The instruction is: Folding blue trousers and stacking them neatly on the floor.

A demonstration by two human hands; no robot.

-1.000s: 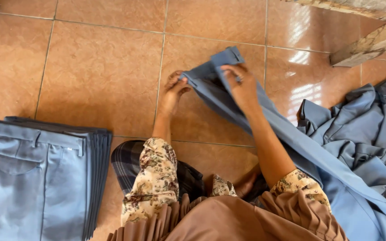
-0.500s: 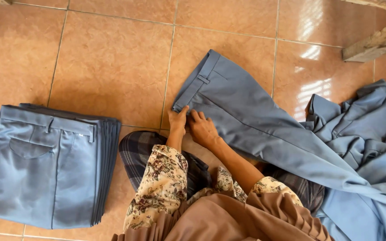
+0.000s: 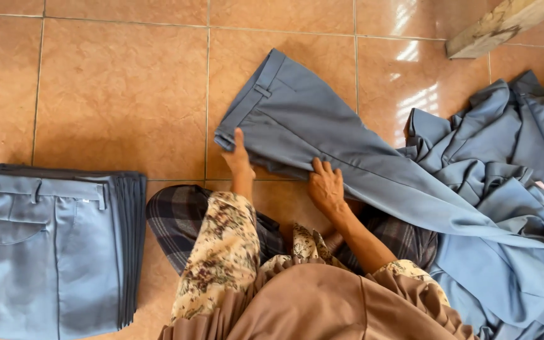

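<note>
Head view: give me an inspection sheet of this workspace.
Surface: glossy orange-brown tiled floor.
Job's things: blue trousers spread flat on the tiles, waistband toward the far left.
Clutter: folded trouser stack at left; loose heap of blue garments at right.
Hands: left hand rests on the waistband corner; right hand presses the near edge of the trousers, fingers spread.
Cables: nothing seen.
Surroundings: wooden plank at top right.

Single head view, looking steeply down, close over tiled floor (image 3: 114, 94)
</note>
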